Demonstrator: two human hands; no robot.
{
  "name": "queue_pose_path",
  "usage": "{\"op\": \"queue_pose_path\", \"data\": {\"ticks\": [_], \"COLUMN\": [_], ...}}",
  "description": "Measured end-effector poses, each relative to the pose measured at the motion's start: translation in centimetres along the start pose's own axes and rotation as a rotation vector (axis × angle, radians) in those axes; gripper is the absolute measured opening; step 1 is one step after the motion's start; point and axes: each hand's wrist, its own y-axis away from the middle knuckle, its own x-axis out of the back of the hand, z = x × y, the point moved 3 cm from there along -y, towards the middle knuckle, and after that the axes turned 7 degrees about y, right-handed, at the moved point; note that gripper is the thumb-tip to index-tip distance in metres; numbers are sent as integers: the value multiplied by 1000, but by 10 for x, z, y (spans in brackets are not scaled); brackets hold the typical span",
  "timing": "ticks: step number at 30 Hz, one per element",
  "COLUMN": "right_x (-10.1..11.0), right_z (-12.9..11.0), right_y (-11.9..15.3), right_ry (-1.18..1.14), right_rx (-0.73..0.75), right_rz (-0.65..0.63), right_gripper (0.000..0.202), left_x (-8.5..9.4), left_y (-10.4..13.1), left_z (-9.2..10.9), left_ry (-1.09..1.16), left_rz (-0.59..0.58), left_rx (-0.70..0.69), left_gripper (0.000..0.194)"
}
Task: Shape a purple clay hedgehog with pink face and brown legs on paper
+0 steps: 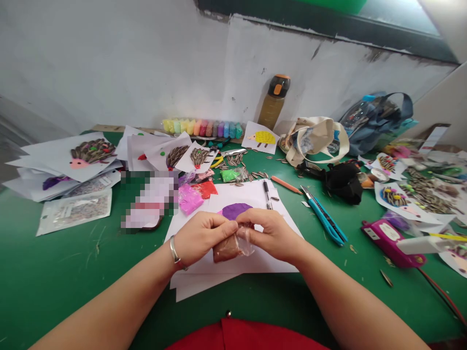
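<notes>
Between my two hands is a clear plastic packet of brown modelling clay (225, 250), held above white paper. My left hand (204, 236), with a silver bracelet at the wrist, grips the packet's upper left side. Pinched at the packet's loose clear end is my right hand (270, 236). Just behind the hands a flat purple clay shape (236, 210) lies on the white sheet (204, 279), with a bit of pink at its left edge. My fingers hide part of it. A pink clay packet (189, 199) and a black pen (268, 194) lie near the sheet's top.
Left stand stacked papers (29, 148) with seed-covered hedgehogs. Coloured clay packets (202, 128) line the wall beside a bottle (272, 102). Sunflower seeds (233, 160) are scattered behind the sheet. A blue utility knife (324, 216), an orange stick (286, 184) and a magenta device (392, 240) lie right.
</notes>
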Motion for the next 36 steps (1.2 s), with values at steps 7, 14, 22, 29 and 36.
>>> {"op": "queue_pose_path", "data": {"ticks": [7, 14, 22, 29, 36], "right_x": [-1, -3, -6, -8, -4], "right_z": [-4, -9, -12, -9, -5], "right_y": [1, 4, 4, 5, 4], "right_ry": [58, 292, 399, 397, 160], "right_rx": [75, 265, 308, 208, 116], "right_rz": [107, 57, 225, 189, -51], "right_gripper": [15, 13, 16, 14, 18], "left_x": [3, 1, 1, 1, 4], "left_y": [-1, 0, 0, -2, -2], "left_z": [2, -3, 4, 2, 3], "left_ry": [-120, -96, -85, -142, -261], "left_rz": [67, 68, 45, 87, 94], "left_rx": [-44, -10, -37, -12, -18], "left_gripper": [51, 50, 51, 49, 46]}}
